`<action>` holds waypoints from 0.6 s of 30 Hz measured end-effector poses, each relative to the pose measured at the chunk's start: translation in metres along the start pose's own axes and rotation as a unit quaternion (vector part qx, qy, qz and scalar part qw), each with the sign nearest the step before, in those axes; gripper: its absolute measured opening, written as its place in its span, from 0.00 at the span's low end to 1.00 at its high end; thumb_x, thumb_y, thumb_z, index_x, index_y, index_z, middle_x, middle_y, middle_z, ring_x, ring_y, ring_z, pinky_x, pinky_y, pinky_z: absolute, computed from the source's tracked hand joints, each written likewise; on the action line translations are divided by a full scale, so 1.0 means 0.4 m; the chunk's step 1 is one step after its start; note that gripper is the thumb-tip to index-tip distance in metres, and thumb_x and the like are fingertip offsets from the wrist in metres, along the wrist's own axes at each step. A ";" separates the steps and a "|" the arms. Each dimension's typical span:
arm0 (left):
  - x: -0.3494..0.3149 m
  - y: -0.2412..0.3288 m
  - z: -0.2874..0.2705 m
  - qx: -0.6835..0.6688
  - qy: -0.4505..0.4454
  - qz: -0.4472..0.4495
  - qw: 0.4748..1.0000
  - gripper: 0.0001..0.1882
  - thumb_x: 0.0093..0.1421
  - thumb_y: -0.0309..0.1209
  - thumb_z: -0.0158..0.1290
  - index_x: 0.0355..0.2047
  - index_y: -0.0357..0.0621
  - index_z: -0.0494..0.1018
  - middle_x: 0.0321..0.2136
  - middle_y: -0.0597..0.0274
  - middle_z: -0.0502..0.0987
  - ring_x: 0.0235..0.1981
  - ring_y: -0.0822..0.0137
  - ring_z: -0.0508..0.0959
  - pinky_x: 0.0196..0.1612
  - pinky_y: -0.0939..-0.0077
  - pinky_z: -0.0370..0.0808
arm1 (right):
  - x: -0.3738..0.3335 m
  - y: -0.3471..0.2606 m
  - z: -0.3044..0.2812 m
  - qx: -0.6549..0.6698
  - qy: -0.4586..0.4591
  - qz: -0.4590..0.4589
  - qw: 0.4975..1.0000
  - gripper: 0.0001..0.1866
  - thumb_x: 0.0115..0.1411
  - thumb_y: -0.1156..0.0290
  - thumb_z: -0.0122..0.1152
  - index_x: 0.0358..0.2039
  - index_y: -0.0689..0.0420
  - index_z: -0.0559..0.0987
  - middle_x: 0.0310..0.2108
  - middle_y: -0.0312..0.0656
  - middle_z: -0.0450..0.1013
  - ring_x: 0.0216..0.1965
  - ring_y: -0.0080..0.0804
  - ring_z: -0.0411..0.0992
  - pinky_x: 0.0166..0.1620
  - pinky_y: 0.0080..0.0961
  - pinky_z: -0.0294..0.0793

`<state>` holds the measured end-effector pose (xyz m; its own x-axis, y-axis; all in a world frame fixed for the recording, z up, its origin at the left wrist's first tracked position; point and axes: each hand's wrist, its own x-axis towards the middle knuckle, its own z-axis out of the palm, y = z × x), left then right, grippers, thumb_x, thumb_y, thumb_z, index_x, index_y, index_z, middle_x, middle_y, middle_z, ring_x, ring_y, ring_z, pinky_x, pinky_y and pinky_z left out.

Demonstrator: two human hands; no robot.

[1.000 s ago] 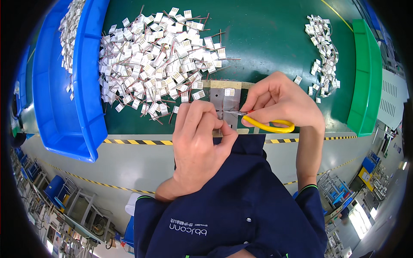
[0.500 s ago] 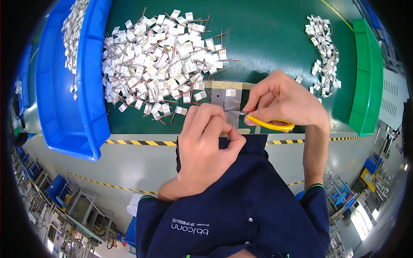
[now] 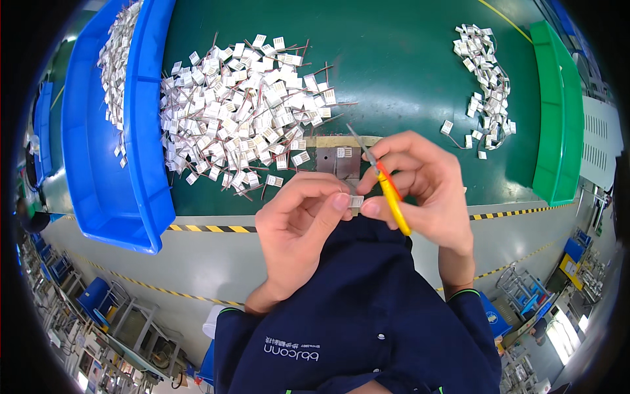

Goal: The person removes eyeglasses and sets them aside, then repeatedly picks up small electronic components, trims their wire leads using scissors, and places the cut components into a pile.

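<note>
Between the thumb and fingertips of my left hand [image 3: 296,220] is a small white connector piece [image 3: 356,201], raised in front of my body. My right hand [image 3: 423,190] is closed round scissors [image 3: 392,200] with yellow and red handles. Their metal blades point up and to the left, away from the connector piece. My right thumb tip is close beside the piece; I cannot tell whether it touches. Just beyond my hands, a metal plate fixture [image 3: 330,162] lies at the table's near edge, with another white piece [image 3: 344,152] on it.
A large heap of white connector pieces with thin wires [image 3: 236,105] covers the green table [image 3: 387,59] at left. Beside it stands a blue bin [image 3: 146,131] with more pieces to its left. A smaller row of pieces [image 3: 489,82] lies at right, next to a green bin [image 3: 551,118].
My right hand has turned, swinging the scissors' blades upward from the fixture. My left hand has drawn back slightly, and the white piece now shows at its fingertips. Another wired piece lies near the right row.
</note>
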<state>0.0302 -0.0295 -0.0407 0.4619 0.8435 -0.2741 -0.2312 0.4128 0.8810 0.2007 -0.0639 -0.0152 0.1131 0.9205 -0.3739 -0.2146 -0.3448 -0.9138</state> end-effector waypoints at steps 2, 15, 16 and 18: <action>-0.004 -0.001 0.003 -0.001 -0.004 0.000 1.000 0.04 0.57 0.18 0.51 0.34 0.29 0.71 0.35 0.55 0.72 0.30 0.73 0.74 0.35 0.81 0.73 | -0.011 0.010 0.007 0.011 0.000 0.002 1.000 0.21 0.46 0.86 0.64 0.41 0.64 0.68 0.27 0.44 0.75 0.19 0.17 0.71 0.16 0.09 0.62; -0.004 -0.005 0.002 0.038 0.013 0.002 0.999 0.04 0.57 0.18 0.51 0.33 0.29 0.71 0.34 0.55 0.73 0.33 0.70 0.75 0.37 0.79 0.74 | -0.022 0.042 0.032 0.053 0.075 -0.050 0.995 0.18 0.49 0.86 0.63 0.40 0.65 0.69 0.28 0.45 0.76 0.20 0.15 0.70 0.17 0.09 0.61; -0.003 -0.002 -0.001 0.035 0.005 -0.007 0.999 0.04 0.57 0.19 0.51 0.33 0.29 0.71 0.34 0.56 0.73 0.33 0.70 0.75 0.37 0.79 0.74 | -0.021 0.044 0.030 0.053 0.075 -0.050 0.994 0.18 0.49 0.86 0.63 0.40 0.65 0.69 0.28 0.45 0.76 0.20 0.15 0.70 0.17 0.09 0.61; -0.002 0.000 -0.005 0.031 0.000 -0.017 0.999 0.04 0.58 0.19 0.51 0.33 0.29 0.71 0.33 0.57 0.73 0.32 0.71 0.75 0.37 0.80 0.74 | -0.018 0.048 0.025 0.060 0.055 -0.050 0.995 0.18 0.49 0.86 0.62 0.40 0.65 0.69 0.28 0.44 0.76 0.23 0.17 0.72 0.21 0.09 0.67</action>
<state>0.0284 -0.0294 -0.0413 0.4680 0.8299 -0.3037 -0.1622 0.4185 0.8936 0.1862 -0.0754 -0.0283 0.2436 0.9213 -0.3030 -0.3108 -0.2218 -0.9242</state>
